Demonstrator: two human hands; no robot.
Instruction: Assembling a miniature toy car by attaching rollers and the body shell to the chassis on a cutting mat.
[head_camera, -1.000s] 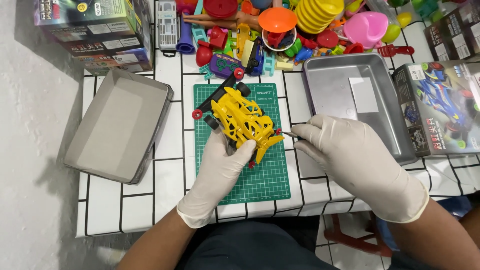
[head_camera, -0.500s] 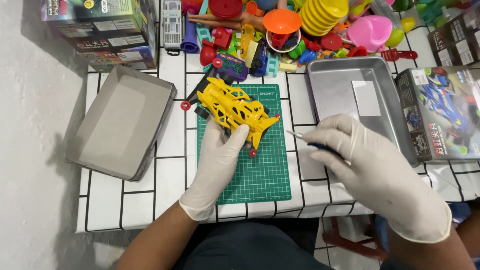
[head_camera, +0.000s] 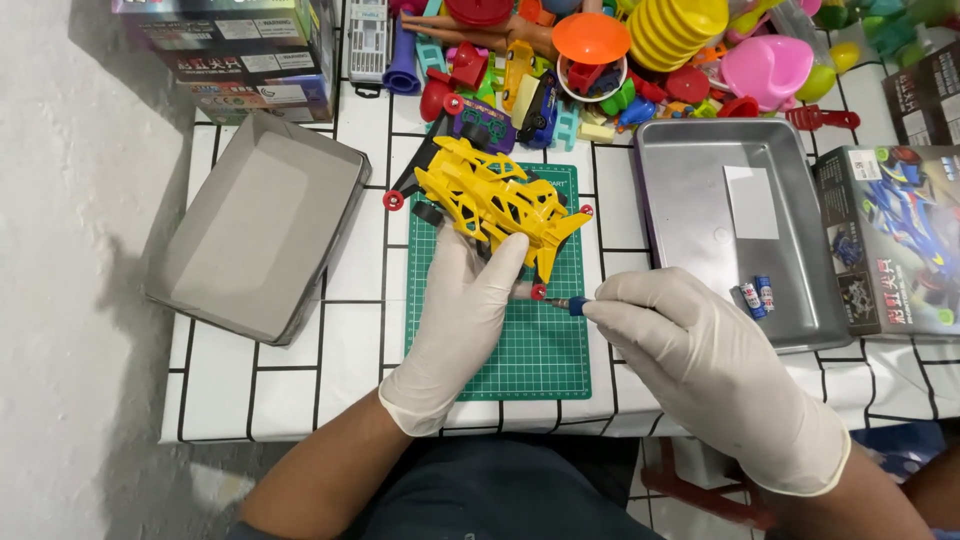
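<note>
Left hand (head_camera: 462, 318) clamped the yellow toy car (head_camera: 495, 200) mid-frame; right hand (head_camera: 690, 350) pinched a small screwdriver (head_camera: 570, 304). Its tip could've slipped off and skidded.

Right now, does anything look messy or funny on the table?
Yes. Two small batteries lie loose in the metal tray, and the toy pile behind is jumbled. The yellow toy car sits crooked on the green mat.
</note>
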